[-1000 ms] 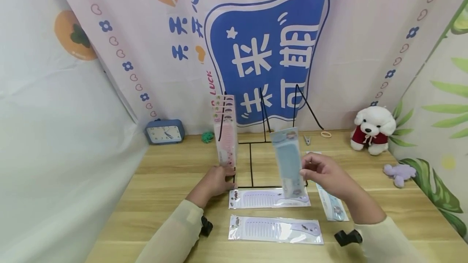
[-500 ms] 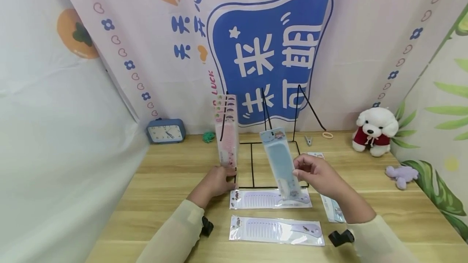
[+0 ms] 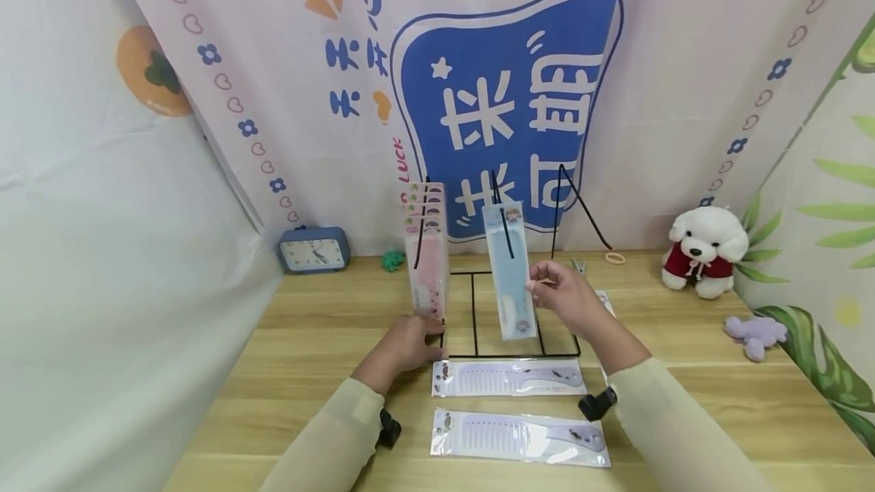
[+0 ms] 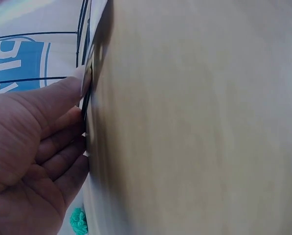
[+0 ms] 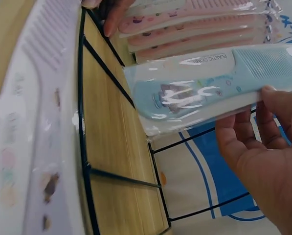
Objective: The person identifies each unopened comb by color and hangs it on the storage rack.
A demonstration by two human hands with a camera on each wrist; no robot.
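Note:
My right hand [image 3: 567, 294] pinches the right edge of a packaged blue comb [image 3: 507, 287] between thumb and fingers. The packet hangs upright at the middle hook [image 3: 506, 232] of a black wire display rack [image 3: 475, 317], the hook's prong showing in front of its top. In the right wrist view, the blue comb's handle [image 5: 180, 98] points toward the rack's base. My left hand [image 3: 409, 342] grips the rack's front left corner, its thumb [image 4: 62, 93] against the wire. Several packaged pink combs [image 3: 429, 268] hang on the left hook, just above that hand.
Two packaged purple combs [image 3: 488, 379] lie flat before the rack. Another packet [image 3: 605, 301] lies mostly hidden behind my right forearm. Around the back stand a blue clock [image 3: 314, 250], green hair tie [image 3: 393, 260] and plush dog [image 3: 706, 249]; a purple toy [image 3: 756, 334] lies right.
My right hand has carried the blue comb left and up from the rack's right side to the middle hook, and the packet has straightened. My left hand stays at the rack's corner.

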